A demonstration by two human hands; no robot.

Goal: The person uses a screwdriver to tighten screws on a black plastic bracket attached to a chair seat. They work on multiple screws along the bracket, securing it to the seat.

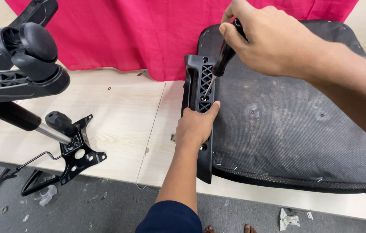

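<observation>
Looking down from my head, I see my right hand [273, 41] at about 1 o'clock. It is closed tight around the black handle of a screwdriver [222, 62]. The thin metal tip points down and to the left, into a hole in the bracket [200, 92]. The bracket is black plastic with a criss-cross pattern. It sits along the left edge of the seat [295, 125], near the middle of the view.

My left hand [196, 127] is just below the tip, at about 6 o'clock from it. It lies flat on the bracket and presses down, with the thumb pointing up toward the tip. It is not wrapped around anything.

The seat is upside down on the bench [122, 125]. Its dark cloth bottom faces up, and it fills the right side from 2 to 4 o'clock.

At 9 o'clock is the chair base [23, 64], lying on its side, with a black wheel up top. Its metal plate [77, 155] hangs over the bench edge at about 8 o'clock, well apart from my hands.

A red cloth [148, 30] is at 12 o'clock, touching the bench. The grey floor [105, 207] is along the bottom.
</observation>
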